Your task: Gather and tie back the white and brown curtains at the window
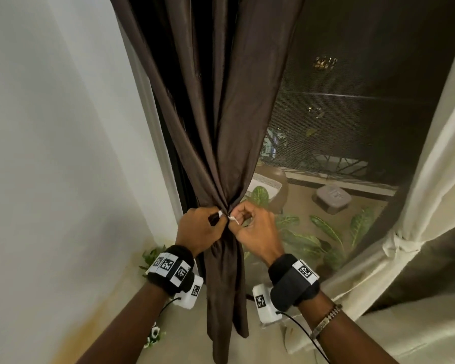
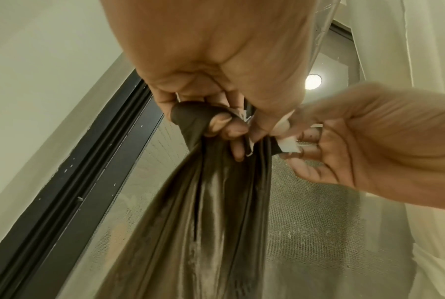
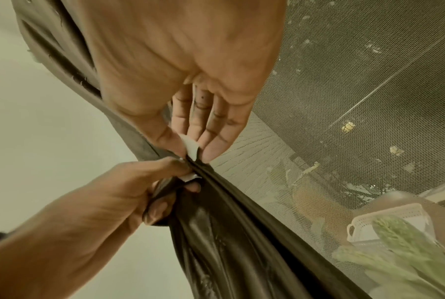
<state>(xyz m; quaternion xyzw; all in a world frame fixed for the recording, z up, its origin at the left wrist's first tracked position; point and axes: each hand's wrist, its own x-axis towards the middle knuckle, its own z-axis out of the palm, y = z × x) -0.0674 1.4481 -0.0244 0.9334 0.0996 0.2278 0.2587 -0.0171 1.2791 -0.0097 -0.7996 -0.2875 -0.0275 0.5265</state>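
At the centre of the frame my left hand [image 1: 197, 227] grips the gathered brown curtain [image 1: 221, 127]; my right hand [image 1: 252, 227] pinches a white tie end [image 1: 233, 219] beside it.

The brown curtain [image 1: 216, 101] runs past the head view's top edge. Both hands cover its tie [image 1: 233, 219] except two white ends. The white curtain [image 1: 431, 206] is cut off right.

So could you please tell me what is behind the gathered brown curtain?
Beside the brown curtain, the mesh window screen shows a balcony with leafy plants and a white basket. Whatever lies directly behind the fabric is covered.
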